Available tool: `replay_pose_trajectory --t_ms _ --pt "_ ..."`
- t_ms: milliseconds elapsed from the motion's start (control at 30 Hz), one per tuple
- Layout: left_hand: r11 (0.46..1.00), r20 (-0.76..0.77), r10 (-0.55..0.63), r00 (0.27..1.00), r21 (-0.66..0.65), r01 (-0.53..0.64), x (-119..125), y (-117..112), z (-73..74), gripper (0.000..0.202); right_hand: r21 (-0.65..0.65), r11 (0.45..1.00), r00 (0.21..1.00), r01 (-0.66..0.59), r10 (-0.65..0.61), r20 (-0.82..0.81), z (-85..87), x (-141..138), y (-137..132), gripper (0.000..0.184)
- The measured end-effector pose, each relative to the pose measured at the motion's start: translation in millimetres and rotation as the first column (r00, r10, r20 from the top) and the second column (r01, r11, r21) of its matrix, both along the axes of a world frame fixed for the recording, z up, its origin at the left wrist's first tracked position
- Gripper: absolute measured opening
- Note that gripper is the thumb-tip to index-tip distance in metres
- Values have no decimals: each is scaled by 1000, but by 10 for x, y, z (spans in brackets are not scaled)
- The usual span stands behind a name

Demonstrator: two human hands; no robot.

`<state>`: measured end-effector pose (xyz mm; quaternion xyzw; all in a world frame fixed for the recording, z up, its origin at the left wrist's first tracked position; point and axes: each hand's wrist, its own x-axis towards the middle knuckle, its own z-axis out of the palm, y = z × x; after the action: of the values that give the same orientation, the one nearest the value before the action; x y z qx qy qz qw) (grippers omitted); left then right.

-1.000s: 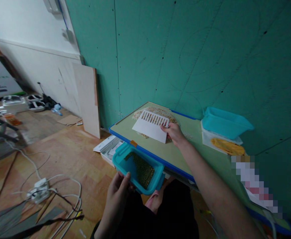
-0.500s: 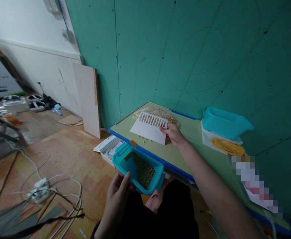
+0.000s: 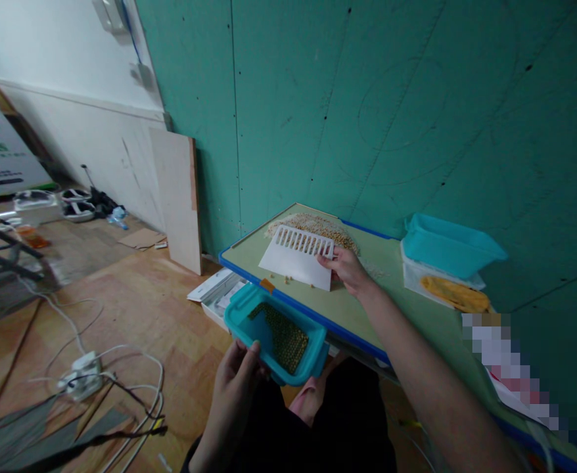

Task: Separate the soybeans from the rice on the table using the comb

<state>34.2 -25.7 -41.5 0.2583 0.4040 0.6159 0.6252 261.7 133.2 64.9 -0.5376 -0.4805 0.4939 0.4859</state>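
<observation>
Right hand (image 3: 345,266) pinches slotted white scraper (image 3: 294,264) by grain pile (image 3: 335,231), near far-left corner of table (image 3: 342,305); left hand (image 3: 234,373) pinches rim of turquoise bin (image 3: 236,316), beans (image 3: 287,340) inside, at near edge.

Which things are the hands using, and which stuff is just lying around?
In use:
- blue tub, held by the left hand
- dark grains inside it
- white scraper, held by the right hand
- pale grains on the table

Seemingly just lying about:
- yellow cloth
- power strip on the floor
- leaning board
</observation>
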Motion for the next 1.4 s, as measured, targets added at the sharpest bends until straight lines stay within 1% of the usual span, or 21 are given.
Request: replay_pose_trajectory --t_ms 100,200,267,367,467,600,833,1000,1100,1200,1400 --pt "1000 -1 8 1000 -14 -8 2 4 67 34 7 1000 1000 -7 7 26 7 20 -41 45" --pt "1000 -22 4 1000 -6 -4 -14 18 107 34 25 999 996 -39 37 86 12 38 -83 42" --pt "1000 -32 -6 999 12 6 -26 28 114 32 48 997 988 -63 56 141 13 44 -106 40" --pt "999 -45 -23 999 23 24 -31 38 109 30 126 986 971 -112 82 227 11 49 -141 37" --pt "999 -41 -25 999 23 26 -23 44 98 30 163 977 958 -138 90 271 2 67 -198 34" --pt "999 -39 -23 999 41 24 -9 52 81 30 154 984 952 -94 43 305 -11 154 -336 32" --pt "999 -4 -26 1000 28 27 69 26 100 34 223 974 926 -24 -62 372 8 384 -722 33" --pt "1000 -16 -13 1000 26 13 124 3 111 35 241 971 853 8 -132 505 10 546 -1063 31" --pt "999 -27 -15 1000 40 16 147 2 105 35 283 959 779 17 -190 597 7 593 -1257 30" --pt "999 -36 -18 999 40 19 165 8 89 34 338 941 706 14 -249 663 21 548 -1393 29" --pt "999 -6 -26 1000 35 26 172 23 88 33 426 904 649 -28 -307 696 45 341 -1468 23"
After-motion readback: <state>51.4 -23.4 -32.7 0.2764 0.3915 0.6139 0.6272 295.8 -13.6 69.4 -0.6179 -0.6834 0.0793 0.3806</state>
